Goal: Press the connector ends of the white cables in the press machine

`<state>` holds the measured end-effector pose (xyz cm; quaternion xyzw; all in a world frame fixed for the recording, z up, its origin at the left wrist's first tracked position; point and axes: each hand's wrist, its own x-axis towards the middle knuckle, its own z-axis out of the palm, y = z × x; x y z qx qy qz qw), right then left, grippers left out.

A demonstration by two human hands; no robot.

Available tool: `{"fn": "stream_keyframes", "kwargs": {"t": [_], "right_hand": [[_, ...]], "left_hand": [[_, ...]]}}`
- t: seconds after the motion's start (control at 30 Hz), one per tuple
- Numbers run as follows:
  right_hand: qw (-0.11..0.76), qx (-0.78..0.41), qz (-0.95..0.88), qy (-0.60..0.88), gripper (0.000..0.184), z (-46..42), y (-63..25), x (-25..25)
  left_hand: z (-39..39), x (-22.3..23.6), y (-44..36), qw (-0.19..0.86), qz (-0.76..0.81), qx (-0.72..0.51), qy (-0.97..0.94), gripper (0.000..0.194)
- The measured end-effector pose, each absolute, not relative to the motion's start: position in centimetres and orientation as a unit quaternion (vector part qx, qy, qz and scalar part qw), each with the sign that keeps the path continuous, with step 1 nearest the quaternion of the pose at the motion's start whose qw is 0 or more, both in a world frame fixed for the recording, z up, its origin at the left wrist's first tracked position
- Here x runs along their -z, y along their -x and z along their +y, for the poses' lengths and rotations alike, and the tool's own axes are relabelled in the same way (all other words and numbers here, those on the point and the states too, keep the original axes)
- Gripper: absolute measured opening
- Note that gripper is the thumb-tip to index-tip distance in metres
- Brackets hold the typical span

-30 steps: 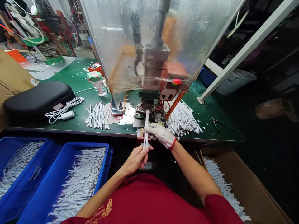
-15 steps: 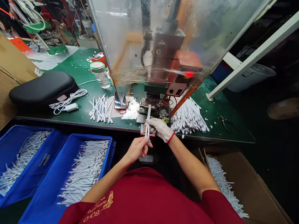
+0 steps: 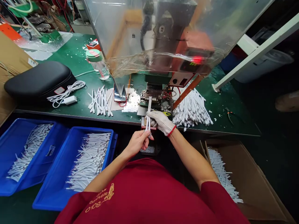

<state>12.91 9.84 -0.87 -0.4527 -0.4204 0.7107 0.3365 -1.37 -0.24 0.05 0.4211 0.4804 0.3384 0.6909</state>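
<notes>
A short white cable [image 3: 149, 105], doubled into two strands at its near end, stretches between my hands and the press fixture [image 3: 153, 96]. Bare, my left hand [image 3: 138, 142] pinches its near end. In a white glove with a red cuff, my right hand [image 3: 161, 121] closes around the strands a little farther up. The cable's far tip lies at the fixture's front edge; whether it touches is hard to make out. On the bench, a large heap of white cables [image 3: 192, 109] lies right of the fixture and a smaller bunch [image 3: 100, 101] lies left.
A clear plastic shield [image 3: 130, 37] hangs before the press. Blue bins [image 3: 37, 203] of white cables stand at lower left, a cardboard box [image 3: 254, 183] at lower right. The bench also holds a phone [image 3: 119, 95], a bottle [image 3: 99, 67], a black cushion [image 3: 39, 81] and pliers [image 3: 229, 115].
The camera view has tilted slightly, so the bench and bins sit higher in the picture. Both hands keep the same hold on the cable before the fixture.
</notes>
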Motion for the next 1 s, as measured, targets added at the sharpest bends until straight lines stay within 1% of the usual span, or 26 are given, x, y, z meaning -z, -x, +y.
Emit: {"fn": "stream_keyframes", "kwargs": {"t": [0.27,0.53,0.67,0.8,0.9,1.0], "right_hand": [[0.336,-0.73,-0.395,0.446,0.036,9.7,-12.8,0.1],[0.347,-0.725,-0.403,0.438,0.034,9.8,-12.9,0.7],[0.356,-0.713,-0.397,0.455,0.036,10.2,-12.9,0.8],[0.391,-0.697,-0.373,0.472,0.037,11.2,-12.6,0.6],[0.424,-0.693,-0.365,0.454,0.033,11.7,-12.3,0.2],[0.426,-0.693,-0.384,0.436,0.032,11.4,-12.4,-0.5]], "left_hand": [[-0.2,0.0,1.4,0.693,0.48,-0.34,-0.416,0.049],[-0.2,0.0,1.4,0.711,0.466,-0.35,-0.393,0.049],[0.1,-0.2,1.0,0.75,0.442,-0.331,-0.365,0.057],[0.5,-0.5,0.4,0.756,0.451,-0.324,-0.347,0.064],[0.5,-0.8,0.0,0.749,0.452,-0.343,-0.341,0.064],[-0.1,-0.8,-0.1,0.744,0.44,-0.359,-0.352,0.06]]}}
